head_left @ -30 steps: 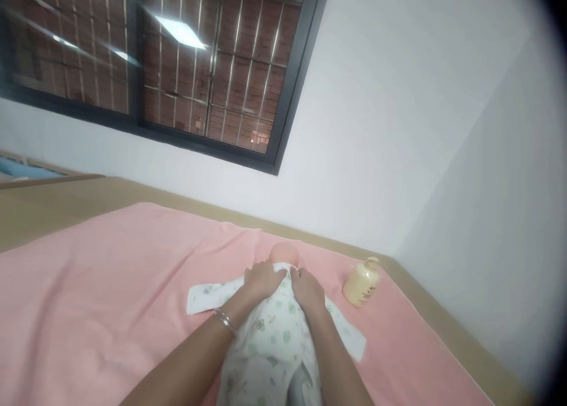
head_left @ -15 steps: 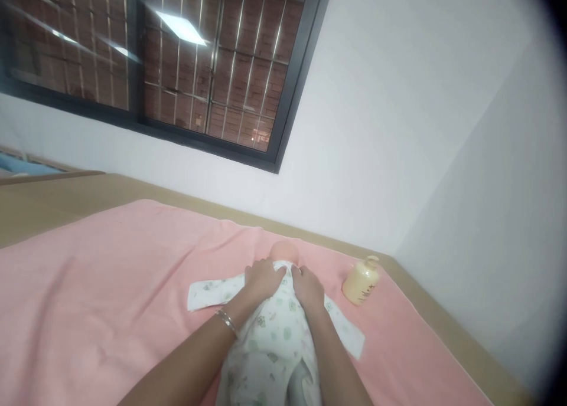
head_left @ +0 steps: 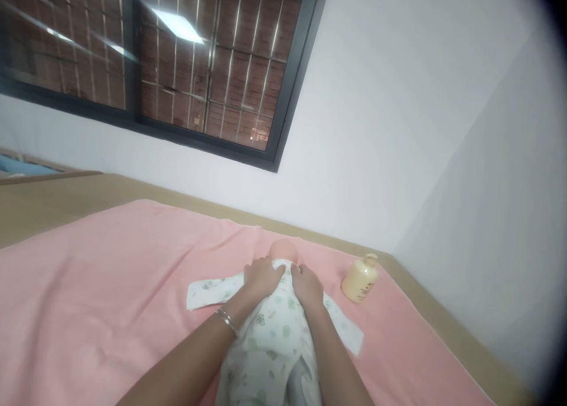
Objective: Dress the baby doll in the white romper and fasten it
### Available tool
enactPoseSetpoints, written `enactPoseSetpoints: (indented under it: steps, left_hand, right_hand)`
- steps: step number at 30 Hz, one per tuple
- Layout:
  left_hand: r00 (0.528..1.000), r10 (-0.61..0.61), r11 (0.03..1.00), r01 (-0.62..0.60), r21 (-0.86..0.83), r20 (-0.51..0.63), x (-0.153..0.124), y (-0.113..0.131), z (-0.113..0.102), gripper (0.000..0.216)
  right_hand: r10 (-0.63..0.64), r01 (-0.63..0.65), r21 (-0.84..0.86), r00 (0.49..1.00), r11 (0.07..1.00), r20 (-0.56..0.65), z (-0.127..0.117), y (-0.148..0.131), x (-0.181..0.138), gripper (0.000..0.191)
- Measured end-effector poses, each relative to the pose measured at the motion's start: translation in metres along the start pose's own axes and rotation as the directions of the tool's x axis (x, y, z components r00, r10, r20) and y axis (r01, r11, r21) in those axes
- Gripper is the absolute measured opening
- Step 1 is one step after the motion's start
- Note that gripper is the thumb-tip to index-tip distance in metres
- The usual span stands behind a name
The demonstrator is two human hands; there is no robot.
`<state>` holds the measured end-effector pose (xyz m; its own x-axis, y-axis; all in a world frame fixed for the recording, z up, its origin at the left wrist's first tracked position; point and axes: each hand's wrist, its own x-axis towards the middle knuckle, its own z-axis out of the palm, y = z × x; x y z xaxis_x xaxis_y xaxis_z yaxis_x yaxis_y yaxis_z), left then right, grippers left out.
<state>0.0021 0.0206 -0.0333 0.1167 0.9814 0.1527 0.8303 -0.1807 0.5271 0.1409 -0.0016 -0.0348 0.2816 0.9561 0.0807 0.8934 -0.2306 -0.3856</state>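
A baby doll (head_left: pixel 283 250) lies on a pink blanket (head_left: pixel 110 276), its smooth round head pointing away from me. It wears a white garment (head_left: pixel 283 323) with a green leafy print, its sleeves spread out to both sides. My left hand (head_left: pixel 264 275), a silver bangle on its wrist, is closed around the doll's upper body at the left shoulder area, thumb on the chest. My right hand (head_left: pixel 309 285) grips the opposite side the same way, thumb near the neckline. Most fingertips are hidden behind the cloth.
A yellow pump bottle (head_left: pixel 359 280) stands on the blanket to the right of my right hand. Beyond the blanket runs a tan padded edge (head_left: pixel 128 185) against a white wall (head_left: pixel 363 111). A dark-framed barred window (head_left: pixel 208 69) is at upper left.
Both hands stay in place on the doll. The view has shifted very slightly; nothing else visibly moved.
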Motion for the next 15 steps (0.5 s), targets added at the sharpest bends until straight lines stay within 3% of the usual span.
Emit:
enactPoseSetpoints:
  steps: [15]
  left_hand:
    - [1.000,0.007,1.000,-0.007,0.000,0.006,0.0001,0.0013,-0.0009,0.050]
  right_hand:
    - [0.002,-0.001,0.039,1.000,0.999,-0.013,0.0009,0.0025,0.0023,0.054]
